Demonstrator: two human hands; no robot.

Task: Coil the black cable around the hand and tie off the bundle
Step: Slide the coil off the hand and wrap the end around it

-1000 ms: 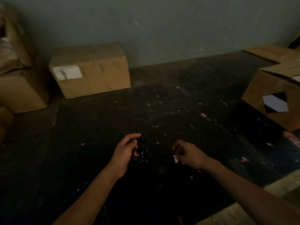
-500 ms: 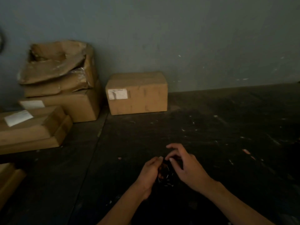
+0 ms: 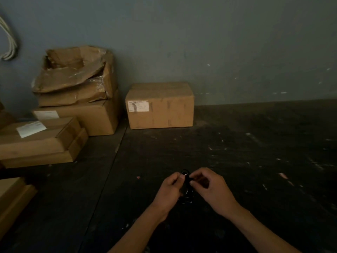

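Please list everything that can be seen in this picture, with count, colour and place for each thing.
black cable: one, black, coiled into a small bundle, held between both hands above the dark floor.
closed box: one, brown cardboard with a white label, against the wall at centre.
crushed box: one, brown, torn open, on top of the stack at left.
lower stack box: one, brown with a white label, under the crushed box.
flat boxes: apparently two, brown, one with a white label, far left on the floor.
corner box: one, brown, partly cut off at the lower left edge.
pale cords: a few, whitish, hanging on the wall at upper left.
floor: dark, speckled with pale scraps.
wall: grey-blue.
left hand: grips the bundle.
right hand: pinches the bundle's top.
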